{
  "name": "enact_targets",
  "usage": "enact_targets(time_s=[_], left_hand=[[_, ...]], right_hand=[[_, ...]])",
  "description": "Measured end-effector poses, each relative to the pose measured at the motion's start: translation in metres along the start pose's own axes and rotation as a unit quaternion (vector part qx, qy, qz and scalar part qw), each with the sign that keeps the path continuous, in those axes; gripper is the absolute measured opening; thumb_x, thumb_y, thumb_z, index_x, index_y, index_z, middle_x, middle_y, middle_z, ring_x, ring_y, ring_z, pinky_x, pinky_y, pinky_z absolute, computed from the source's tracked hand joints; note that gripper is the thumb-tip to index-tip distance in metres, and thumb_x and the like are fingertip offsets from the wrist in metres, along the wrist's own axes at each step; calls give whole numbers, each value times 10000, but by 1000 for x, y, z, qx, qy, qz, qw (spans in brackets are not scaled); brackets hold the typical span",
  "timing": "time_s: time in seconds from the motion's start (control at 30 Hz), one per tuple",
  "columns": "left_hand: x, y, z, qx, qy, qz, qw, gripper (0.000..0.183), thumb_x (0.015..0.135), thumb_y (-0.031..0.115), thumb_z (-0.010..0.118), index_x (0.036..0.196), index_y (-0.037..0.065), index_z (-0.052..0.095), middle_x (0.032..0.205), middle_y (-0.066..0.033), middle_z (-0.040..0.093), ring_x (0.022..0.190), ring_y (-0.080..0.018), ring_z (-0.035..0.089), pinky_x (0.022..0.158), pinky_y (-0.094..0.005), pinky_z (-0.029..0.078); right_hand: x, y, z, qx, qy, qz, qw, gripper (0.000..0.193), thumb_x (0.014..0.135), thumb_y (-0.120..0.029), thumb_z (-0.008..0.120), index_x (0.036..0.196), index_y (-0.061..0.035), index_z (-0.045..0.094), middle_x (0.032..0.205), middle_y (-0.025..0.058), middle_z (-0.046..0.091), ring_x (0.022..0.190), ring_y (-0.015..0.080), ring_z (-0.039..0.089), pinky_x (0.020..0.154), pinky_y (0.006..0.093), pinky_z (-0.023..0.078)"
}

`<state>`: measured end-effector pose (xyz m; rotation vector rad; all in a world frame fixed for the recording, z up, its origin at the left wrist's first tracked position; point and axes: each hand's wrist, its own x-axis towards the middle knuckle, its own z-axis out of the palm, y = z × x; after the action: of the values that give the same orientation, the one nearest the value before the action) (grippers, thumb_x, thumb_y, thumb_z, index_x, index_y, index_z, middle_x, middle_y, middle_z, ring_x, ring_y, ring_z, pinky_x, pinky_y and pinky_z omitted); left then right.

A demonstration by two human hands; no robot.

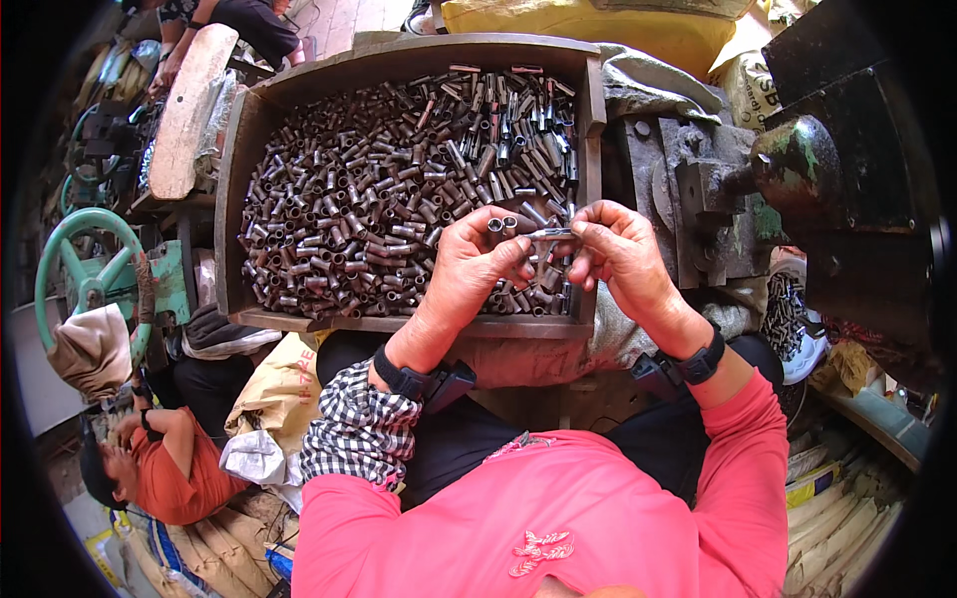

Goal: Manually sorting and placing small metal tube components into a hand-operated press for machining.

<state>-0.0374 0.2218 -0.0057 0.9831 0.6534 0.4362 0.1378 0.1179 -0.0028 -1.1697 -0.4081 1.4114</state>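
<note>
- Dull brown metal fills the scene: a wooden tray (pixel 249 130) heaped with short metal tubes (pixel 369 199), resting in front of the person at lap height.
- The left hand (pixel 469 269) is curled over the tray's near right corner, its fingers (pixel 513 251) clenched around a few tubes whose open ends stick up by the thumb.
- The right hand (pixel 623 249) meets it just beside, fingers (pixel 588 231) pinching a thin light-coloured metal piece (pixel 551 235) held level between the two hands; whether it is another tube or a small tool cannot be told.
- The step in hand looks like picking and checking or joining single pieces taken from the heap, done above the tray rather than on any surface.
- The next move seems to call for a fine, steady fingertip grip, with the small piece lined up on a tube's open end and the bunch in the left hand kept from slipping.
- A dark iron machine (pixel 718 189) with a rounded green-stained knob (pixel 797 164) stands just to the right of the tray.
- A green handwheel (pixel 85 269) sits well apart at the left, and another person in an orange shirt (pixel 169 463) crouches below it.
</note>
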Motion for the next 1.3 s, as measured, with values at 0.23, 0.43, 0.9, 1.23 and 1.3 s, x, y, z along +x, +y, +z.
enact_targets(time_s=[0.23,0.43,0.9,1.23,1.3], left_hand=[[-1,1,0,62,-9,25,998,173,861,67,635,1014,-4,594,817,-51,634,635,-109,625,557,-231,531],[-4,8,7,116,-15,29,993,224,869,62,634,1072,-19,588,811,-48,650,661,-117,645,580,-223,533],[1,3,10,-36,-42,-71,996,165,871,101,637,990,-8,603,842,-73,667,647,-115,636,556,-211,520],[-16,1,21,28,-15,-73,997,118,838,55,659,939,14,612,814,-73,660,617,-119,625,513,-215,520],[-19,9,29,35,-14,-48,998,106,843,63,659,926,15,612,794,-63,656,610,-116,632,509,-210,522]], right_hand=[[1,0,-4,50,-44,29,997,169,915,-179,573,959,-18,545,797,107,664,567,97,628,454,184,476],[2,-7,-6,19,-50,10,999,135,884,-140,606,925,-16,571,771,110,665,552,84,612,463,184,475],[1,-4,-4,-50,-80,-62,994,61,840,-55,594,861,-3,569,697,72,626,523,127,608,466,238,513],[-140,-62,-4,-497,-22,-330,802,298,781,-110,685,1008,10,534,753,140,577,652,306,595,534,364,464],[-208,-94,-20,-620,77,-404,668,222,769,-115,701,941,-30,589,773,85,612,659,252,608,571,337,482]])
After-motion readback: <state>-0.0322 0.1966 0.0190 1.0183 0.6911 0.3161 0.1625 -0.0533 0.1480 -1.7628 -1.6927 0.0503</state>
